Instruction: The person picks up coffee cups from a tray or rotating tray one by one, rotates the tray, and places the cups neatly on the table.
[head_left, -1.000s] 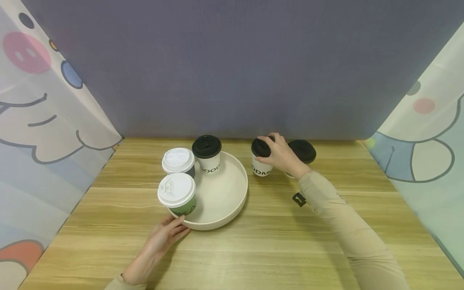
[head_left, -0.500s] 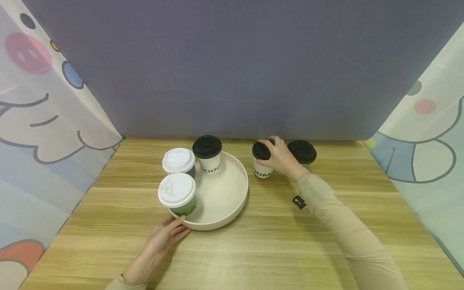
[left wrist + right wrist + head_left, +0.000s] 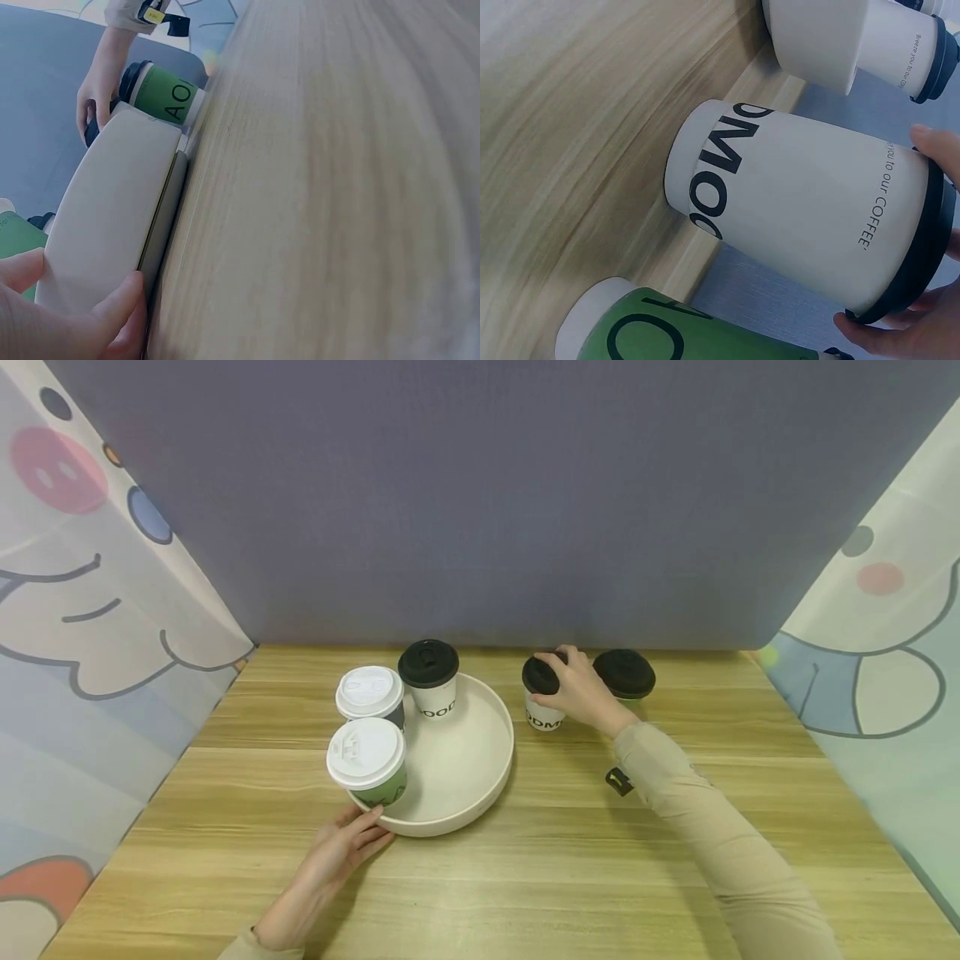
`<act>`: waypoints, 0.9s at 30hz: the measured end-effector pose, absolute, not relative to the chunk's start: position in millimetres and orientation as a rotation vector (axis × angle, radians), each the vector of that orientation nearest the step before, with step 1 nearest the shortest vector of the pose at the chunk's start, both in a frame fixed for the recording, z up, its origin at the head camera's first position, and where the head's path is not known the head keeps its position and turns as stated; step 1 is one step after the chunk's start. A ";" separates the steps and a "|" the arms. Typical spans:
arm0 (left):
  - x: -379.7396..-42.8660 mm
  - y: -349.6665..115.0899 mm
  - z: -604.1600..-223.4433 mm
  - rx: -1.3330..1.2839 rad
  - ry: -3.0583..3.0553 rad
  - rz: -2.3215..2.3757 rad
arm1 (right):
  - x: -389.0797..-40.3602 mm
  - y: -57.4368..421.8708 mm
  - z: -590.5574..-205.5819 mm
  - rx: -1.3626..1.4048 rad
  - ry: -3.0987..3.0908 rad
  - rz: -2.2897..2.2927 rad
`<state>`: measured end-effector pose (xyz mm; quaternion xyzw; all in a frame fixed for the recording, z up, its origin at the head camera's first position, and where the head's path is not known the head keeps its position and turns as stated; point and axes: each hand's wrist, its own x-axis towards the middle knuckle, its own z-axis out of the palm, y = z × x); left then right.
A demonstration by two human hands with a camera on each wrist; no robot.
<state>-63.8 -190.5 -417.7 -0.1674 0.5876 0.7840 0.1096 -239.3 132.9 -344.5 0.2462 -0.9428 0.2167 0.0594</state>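
My right hand point(image 3: 588, 693) grips a white paper coffee cup point(image 3: 795, 202) by its black lid point(image 3: 542, 675), fingers and thumb around the lid edge. This cup is upright at or very near the tabletop. My left hand point(image 3: 337, 852) holds the front-left wall of a round cream tray point(image 3: 450, 827); in the left wrist view its fingers point(image 3: 120, 304) lie against the tray's outer side. In the tray stand a green cup with white lid point(image 3: 366, 756), a dark cup with white lid point(image 3: 369, 692) and a white cup with black lid point(image 3: 431, 672).
Right of the gripped cup stands a green coffee cup point(image 3: 165, 94) with a black lid, partly hidden by my right hand in the head view. A grey panel point(image 3: 480, 527) closes off the back of the wooden table point(image 3: 525, 893). Cartoon-printed cloths point(image 3: 75, 568) hang at the sides.
My right hand has shifted slightly down and to the right in the head view, and the gripped cup has moved a little the same way. My left hand and the tray have stayed put.
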 end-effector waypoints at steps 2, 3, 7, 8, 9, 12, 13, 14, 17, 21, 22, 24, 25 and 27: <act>-63.6 -190.5 -417.4 -0.492 1.725 2.306 | -239.4 132.9 -345.1 0.744 -2.858 0.659; -63.4 -190.7 -417.4 -0.491 1.725 2.307 | -239.4 132.9 -345.4 0.742 -2.859 0.665; -63.4 -190.8 -417.4 -0.493 1.723 2.308 | -239.6 133.1 -345.7 0.729 -2.869 0.676; -63.5 -190.6 -417.3 -0.495 1.721 2.309 | -239.8 133.4 -346.0 0.724 -2.875 0.674; -63.6 -190.6 -417.3 -0.493 1.721 2.309 | -239.9 133.6 -346.2 0.723 -2.879 0.672; -63.6 -190.4 -417.0 -0.490 1.720 2.309 | -240.8 134.4 -347.1 0.720 -2.891 0.664; -63.8 -190.2 -416.8 -0.490 1.719 2.310 | -241.1 134.7 -347.3 0.719 -2.893 0.659; -64.0 -190.0 -416.7 -0.489 1.718 2.310 | -241.3 135.0 -347.6 0.720 -2.894 0.651; -64.1 -189.7 -416.8 -0.493 1.723 2.309 | -242.1 135.2 -347.1 0.731 -2.893 0.622; -64.3 -189.4 -417.6 -0.500 1.729 2.314 | -241.9 134.3 -346.0 0.735 -2.894 0.556; -64.2 -189.3 -417.7 -0.504 1.728 2.316 | -241.8 134.1 -346.0 0.735 -2.896 0.533; -64.1 -189.2 -418.0 -0.510 1.729 2.313 | -240.7 133.8 -346.0 0.733 -2.901 0.492; -63.8 -189.4 -418.2 -0.509 1.733 2.308 | -240.0 133.8 -345.9 0.738 -2.897 0.467; -62.9 -190.8 -418.0 -0.517 1.734 2.296 | -238.0 133.5 -346.2 0.747 -2.885 0.428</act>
